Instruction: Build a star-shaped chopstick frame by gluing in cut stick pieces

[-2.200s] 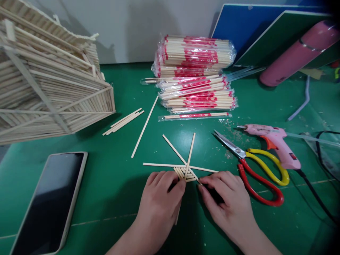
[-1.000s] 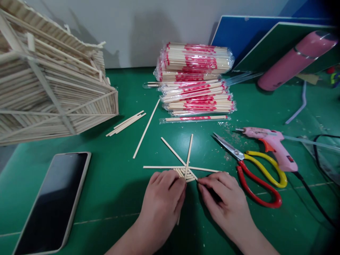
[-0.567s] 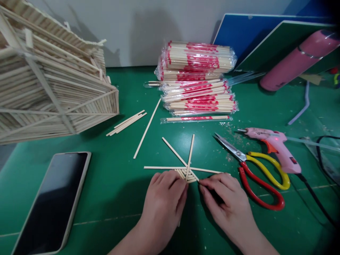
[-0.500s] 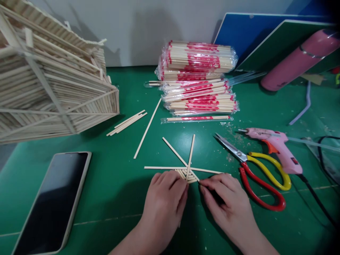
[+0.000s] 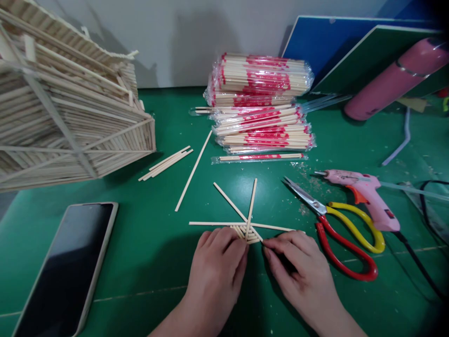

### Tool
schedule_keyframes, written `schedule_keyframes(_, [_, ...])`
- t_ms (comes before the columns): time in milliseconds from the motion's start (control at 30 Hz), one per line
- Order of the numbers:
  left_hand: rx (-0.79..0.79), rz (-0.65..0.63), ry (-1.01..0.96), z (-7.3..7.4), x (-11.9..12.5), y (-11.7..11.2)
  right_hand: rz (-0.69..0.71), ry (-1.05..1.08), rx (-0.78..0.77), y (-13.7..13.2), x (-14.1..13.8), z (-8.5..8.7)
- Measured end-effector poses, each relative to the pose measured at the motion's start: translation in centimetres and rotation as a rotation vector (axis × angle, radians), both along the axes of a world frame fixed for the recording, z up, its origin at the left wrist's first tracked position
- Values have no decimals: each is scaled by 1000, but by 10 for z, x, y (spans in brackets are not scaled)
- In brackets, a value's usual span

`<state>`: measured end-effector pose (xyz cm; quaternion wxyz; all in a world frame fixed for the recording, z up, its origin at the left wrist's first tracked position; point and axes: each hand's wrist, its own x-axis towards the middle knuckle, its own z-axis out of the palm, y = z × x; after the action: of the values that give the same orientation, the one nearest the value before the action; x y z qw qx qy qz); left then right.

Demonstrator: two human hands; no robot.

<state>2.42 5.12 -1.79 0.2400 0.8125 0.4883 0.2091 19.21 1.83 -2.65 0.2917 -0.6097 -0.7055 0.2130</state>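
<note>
Both hands rest on the green mat (image 5: pixel 150 252) at the near edge. My left hand (image 5: pixel 217 269) presses its curled fingers down on a small cluster of crossed wooden sticks (image 5: pixel 245 220), where several long sticks fan out over short cut pieces. My right hand (image 5: pixel 301 271) sits just to the right, its fingertips pinched at the end of one stick in the cluster. The sticks under both hands are partly hidden by the fingers.
Red and yellow scissors (image 5: pixel 343 238) and a pink glue gun (image 5: pixel 365 196) lie to the right. Wrapped chopstick packs (image 5: pixel 259 103) are stacked behind. A stick-built model (image 5: pixel 63 112) stands at left, a phone (image 5: pixel 59 267) near it, loose sticks (image 5: pixel 168 161) between, and a pink bottle (image 5: pixel 396 77).
Almost nothing has moved; both hands stay on the stick cluster, and the view has shifted slightly.
</note>
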Motion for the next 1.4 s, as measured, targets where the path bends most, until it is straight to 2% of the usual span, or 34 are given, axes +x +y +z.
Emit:
schedule_keyframes(167, [-33, 9, 19, 1, -1, 0, 8, 4, -10, 0, 0, 2])
schedule_keyframes(1400, [21, 22, 21, 4, 1, 1, 24, -19, 1, 1, 1, 0])
